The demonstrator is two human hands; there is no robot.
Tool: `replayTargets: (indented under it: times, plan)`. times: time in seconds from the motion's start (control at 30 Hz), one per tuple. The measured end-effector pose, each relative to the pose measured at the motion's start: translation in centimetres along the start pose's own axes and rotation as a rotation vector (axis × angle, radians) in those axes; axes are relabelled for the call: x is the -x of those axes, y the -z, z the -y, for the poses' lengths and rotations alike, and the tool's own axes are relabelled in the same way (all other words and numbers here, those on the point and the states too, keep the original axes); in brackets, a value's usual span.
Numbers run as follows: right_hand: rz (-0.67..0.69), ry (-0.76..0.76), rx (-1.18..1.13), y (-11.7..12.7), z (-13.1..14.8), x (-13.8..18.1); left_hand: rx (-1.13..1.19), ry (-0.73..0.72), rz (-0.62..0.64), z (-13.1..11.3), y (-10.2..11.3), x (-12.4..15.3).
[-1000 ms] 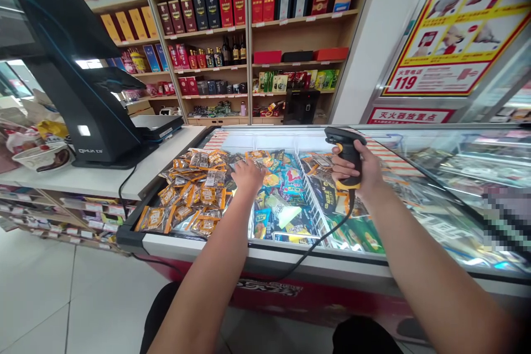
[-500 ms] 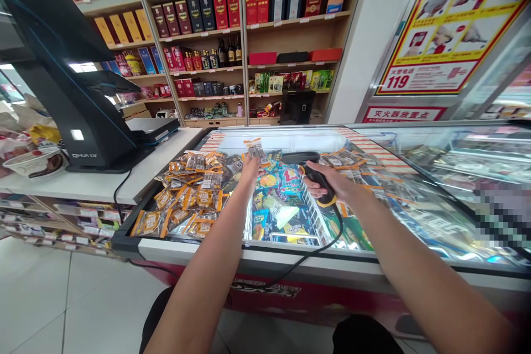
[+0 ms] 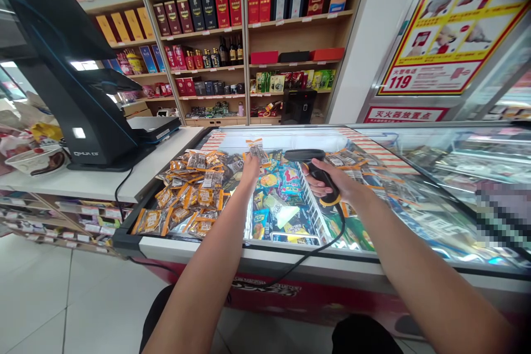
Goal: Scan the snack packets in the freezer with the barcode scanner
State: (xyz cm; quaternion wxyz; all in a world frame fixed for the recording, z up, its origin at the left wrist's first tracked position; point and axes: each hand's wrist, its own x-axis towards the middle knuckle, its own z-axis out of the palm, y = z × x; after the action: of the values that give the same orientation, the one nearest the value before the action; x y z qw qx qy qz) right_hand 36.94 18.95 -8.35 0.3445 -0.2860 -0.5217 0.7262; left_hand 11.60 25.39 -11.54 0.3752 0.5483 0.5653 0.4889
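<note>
My left hand (image 3: 249, 170) is closed on a small orange-and-clear snack packet (image 3: 257, 149), held up over the chest freezer (image 3: 186, 248). In my right hand (image 3: 327, 178) is a black barcode scanner (image 3: 306, 155) with a yellow-edged grip, its head pointing left toward the packet. The scanner's cord (image 3: 307, 257) droops across the freezer's front edge. Left of my hands lies a pile of similar orange packets (image 3: 193, 196) on the freezer top. Beneath and between my hands, a white wire basket (image 3: 313, 207) holds colourful ice-cream packages (image 3: 282, 188).
More orange packets (image 3: 350, 159) lie right of the scanner. A black scale with a screen (image 3: 78, 94) stands on the white counter (image 3: 124, 182) at left, near a paper bowl (image 3: 35, 160). Shelves (image 3: 203, 69) of boxes and bottles line the back. A second glass-topped freezer section (image 3: 456, 177) extends right.
The scanner and my right hand have shifted slightly right, with the scanner's head a little higher. My left hand and the packet stay almost still.
</note>
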Motion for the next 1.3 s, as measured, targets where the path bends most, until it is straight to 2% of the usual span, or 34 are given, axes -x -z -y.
replayTargets:
  times: [0.13,0.3,0.43,0.57,0.67,0.73,0.8,0.9,0.97,1.03,1.1,1.3]
  plan:
    - [-0.057,0.114,-0.166,0.9,1.1,0.6,-0.177,-0.058,0.098,-0.3,-0.8,1.7]
    - [-0.146,0.223,-0.249,1.7,2.5,1.6,-0.777,-0.252,0.185,-1.1,-1.2,4.2]
    - [-0.159,0.227,-0.243,1.7,2.6,1.6,-0.895,-0.398,0.383,-1.5,-1.5,4.8]
    - [-0.164,0.247,-0.251,1.5,2.4,1.5,-0.892,-0.592,0.543,-2.0,-4.8,5.8]
    - [-0.181,0.259,-0.23,1.3,2.3,1.6,-0.888,-0.711,0.589,-2.7,-7.9,6.3]
    - [-0.204,0.269,-0.213,1.3,2.4,1.7,-0.871,-0.734,0.569,-3.2,-8.9,5.8]
    - [-0.224,0.281,-0.198,1.3,2.5,1.9,-0.873,-0.674,0.466,-3.5,-8.3,4.5]
    - [-0.213,0.28,-0.202,1.5,2.6,1.8,-0.957,-0.434,0.198,-3.1,-5.3,1.7]
    - [-0.179,0.269,-0.234,1.7,2.5,1.7,-1.011,-0.269,0.078,-2.2,-3.0,0.0]
    - [-0.148,0.258,-0.262,2.0,2.3,1.5,-1.028,-0.178,0.059,-1.1,-1.2,-1.0]
    - [-0.135,0.248,-0.266,2.2,2.1,1.3,-1.031,-0.165,0.089,0.0,-0.2,-1.4]
    - [-0.153,0.24,-0.227,2.1,1.9,1.2,-1.011,-0.24,0.096,0.6,0.0,-0.7]
